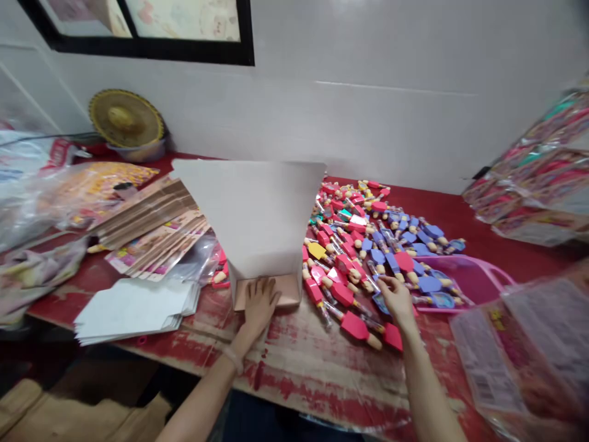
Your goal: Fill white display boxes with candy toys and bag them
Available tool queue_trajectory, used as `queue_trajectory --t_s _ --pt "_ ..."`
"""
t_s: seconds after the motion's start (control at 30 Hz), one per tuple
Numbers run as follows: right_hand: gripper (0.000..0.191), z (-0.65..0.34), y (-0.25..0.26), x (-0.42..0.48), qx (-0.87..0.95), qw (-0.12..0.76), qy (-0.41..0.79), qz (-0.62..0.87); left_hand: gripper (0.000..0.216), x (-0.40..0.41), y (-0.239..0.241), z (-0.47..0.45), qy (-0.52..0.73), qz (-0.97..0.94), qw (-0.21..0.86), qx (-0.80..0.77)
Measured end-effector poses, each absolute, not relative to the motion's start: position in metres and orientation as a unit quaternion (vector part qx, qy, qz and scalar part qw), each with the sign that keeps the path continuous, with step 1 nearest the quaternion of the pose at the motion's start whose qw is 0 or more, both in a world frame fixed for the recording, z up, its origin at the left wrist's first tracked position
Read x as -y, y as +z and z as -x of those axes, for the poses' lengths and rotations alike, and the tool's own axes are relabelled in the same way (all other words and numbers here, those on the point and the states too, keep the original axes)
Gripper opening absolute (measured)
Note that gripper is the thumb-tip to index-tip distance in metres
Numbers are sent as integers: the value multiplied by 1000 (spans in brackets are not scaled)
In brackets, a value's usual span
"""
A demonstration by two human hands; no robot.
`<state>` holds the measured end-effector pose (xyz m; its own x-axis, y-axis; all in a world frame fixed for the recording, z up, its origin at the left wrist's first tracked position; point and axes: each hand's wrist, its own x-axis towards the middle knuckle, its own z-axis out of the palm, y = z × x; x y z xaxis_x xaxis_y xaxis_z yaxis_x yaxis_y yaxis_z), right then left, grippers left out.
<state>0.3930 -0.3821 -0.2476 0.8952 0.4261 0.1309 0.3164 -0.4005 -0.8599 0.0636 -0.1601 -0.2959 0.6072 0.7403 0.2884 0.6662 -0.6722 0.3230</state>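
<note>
fingers on box, right hand on toys

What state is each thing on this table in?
box, open, lid flap raised.
left hand, flat on the box's front edge.
right hand, fingers in the toy pile; grip unclear.
toy pile, loose heap.
white sheets, flat, stacked.
printed cards, fanned out.
pink basket, partly under toys.
</note>
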Motion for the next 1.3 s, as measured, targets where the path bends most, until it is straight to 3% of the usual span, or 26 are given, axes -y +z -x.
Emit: queue_trajectory --t_s 0.13,0.3,0.4,0.53,0.67,0.8,0.9,0.97,1.03,1.13,1.2,1.3 --pt "58 -406 -232 420 164 517 -2 840 38 158 -279 -74 159 -898 79 -404" --pt "46 -390 -228 436 235 467 70 849 42 180 -263 -83 170 -887 71 -424" --pt "40 -382 -235 431 280 420 97 858 42 222 -267 -104 195 -902 132 -361" --pt "29 -368 -239 395 388 287 118 868 36 300 -277 -166 91 -968 217 -86" --pt "39 -344 -242 346 462 188 109 860 40 342 -278 -211 71 -979 190 -21" --pt "59 -327 -254 325 512 46 100 852 24 328 -264 -177 71 -974 197 89" --pt "52 -330 -262 328 536 -11 91 839 33 291 -237 -112 110 -952 283 30" --pt "42 -336 -258 332 538 1 95 838 33 257 -211 -62 176 -896 383 -138" --pt "37 -340 -240 336 528 68 103 840 28 221 -180 -17 247 -811 433 -307" --pt "37 -323 -193 330 525 280 163 787 22 174 -138 25 274 -799 343 -412" --pt "38 -295 -163 312 531 423 241 694 23 154 -120 29 219 -840 255 -426" --pt "30 -244 -147 267 544 527 299 580 23 144 -113 14 123 -887 185 -405"
